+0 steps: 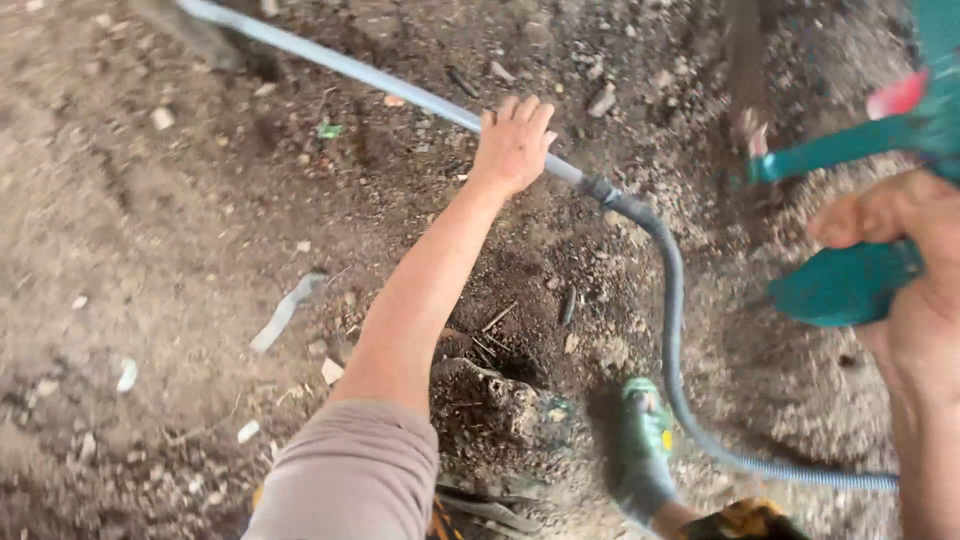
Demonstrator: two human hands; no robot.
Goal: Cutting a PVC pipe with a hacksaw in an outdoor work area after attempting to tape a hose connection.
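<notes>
My left hand (513, 145) reaches forward and lies over a pale grey pipe (340, 65) that runs diagonally across the dirt, fingers closed over it. Just right of the hand, the pipe joins a dark coupling (600, 188) and continues as a grey corrugated hose (672, 330), which curves down to the lower right. My right hand (900, 260) at the right edge grips a teal power tool (850, 285) with a red part (895, 95) at the top. The tool is blurred and partly cut off by the frame.
A green-gloved hand (640, 445), another person's, sits at the bottom beside the hose. A clump of roots and soil (490, 400) lies below my left arm. White scraps (285, 310) and small stones dot the bare earth (150, 230).
</notes>
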